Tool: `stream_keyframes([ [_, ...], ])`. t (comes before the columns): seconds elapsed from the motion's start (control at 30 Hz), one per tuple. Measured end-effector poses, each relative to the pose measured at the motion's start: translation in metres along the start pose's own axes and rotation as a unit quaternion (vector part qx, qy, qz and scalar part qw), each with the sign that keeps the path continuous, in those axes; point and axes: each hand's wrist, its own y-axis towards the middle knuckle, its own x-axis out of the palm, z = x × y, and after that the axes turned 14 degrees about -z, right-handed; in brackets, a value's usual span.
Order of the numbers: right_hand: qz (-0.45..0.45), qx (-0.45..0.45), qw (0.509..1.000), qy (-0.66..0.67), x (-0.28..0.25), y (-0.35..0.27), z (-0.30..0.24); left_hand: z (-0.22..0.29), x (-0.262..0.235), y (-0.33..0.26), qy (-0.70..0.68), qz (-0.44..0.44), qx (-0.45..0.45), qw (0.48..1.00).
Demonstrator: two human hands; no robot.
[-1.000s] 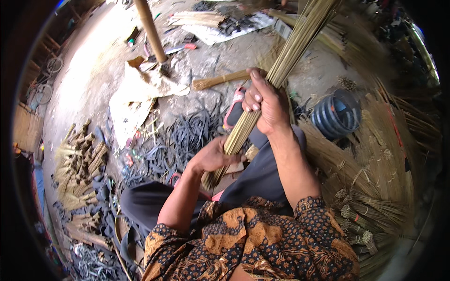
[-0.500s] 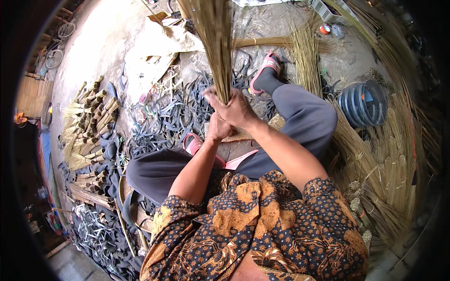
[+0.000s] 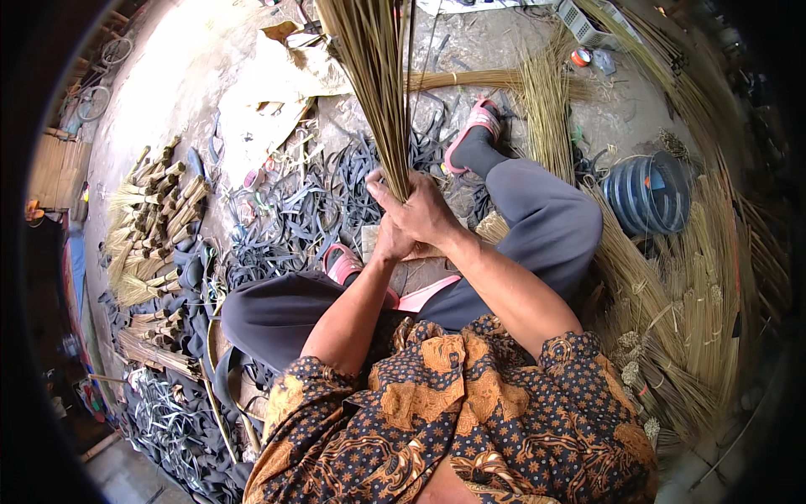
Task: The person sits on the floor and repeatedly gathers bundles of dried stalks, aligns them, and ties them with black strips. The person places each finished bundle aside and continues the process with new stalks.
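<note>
Nearest the camera, the 2 forearms run up from a patterned brown shirt (image 3: 470, 420) and meet above the lap. The right hand (image 3: 424, 214) is wrapped tight around the lower end of a bundle of thin straw-coloured sticks (image 3: 369, 76), fingers curled over it. The left hand (image 3: 388, 244) sits just below and behind the right, pressed against it at the bundle's base; how its fingers close is hidden, so I cannot tell.

The bundle stands nearly upright from the hands, its long axis running straight away from the body toward the top of the view and fanning wider as it goes. Both hands are on it, the right higher up the shaft.

Under the hands are grey trouser legs, 1 pink sandal (image 3: 344, 265) close by and another (image 3: 474, 126) further out. Black rubber strips (image 3: 294, 218) litter the ground to the left. Beyond them lie finished short brooms (image 3: 155, 218) in a heap. To the right are loose sticks (image 3: 688, 294) and a blue ribbed drum (image 3: 651, 193).
</note>
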Motion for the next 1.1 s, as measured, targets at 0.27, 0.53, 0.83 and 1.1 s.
stream_keyframes([
  [0.27,0.109,-0.024,0.973,0.204,-0.081,0.018,-0.019,0.036,0.012,-0.006,0.031,-0.097,-0.141,0.985],
  [0.53,-0.036,-0.031,0.867,0.496,-0.079,-0.020,-0.035,0.140,-0.007,0.032,-0.197,-0.324,-0.171,0.909],
  [0.83,0.122,0.119,0.861,0.479,-0.063,-0.005,-0.027,0.156,-0.023,0.020,-0.042,-0.266,-0.164,0.949],
  [1.1,0.200,0.090,0.852,0.475,-0.040,0.019,-0.025,0.158,-0.044,0.027,0.141,-0.127,-0.205,0.960],
])
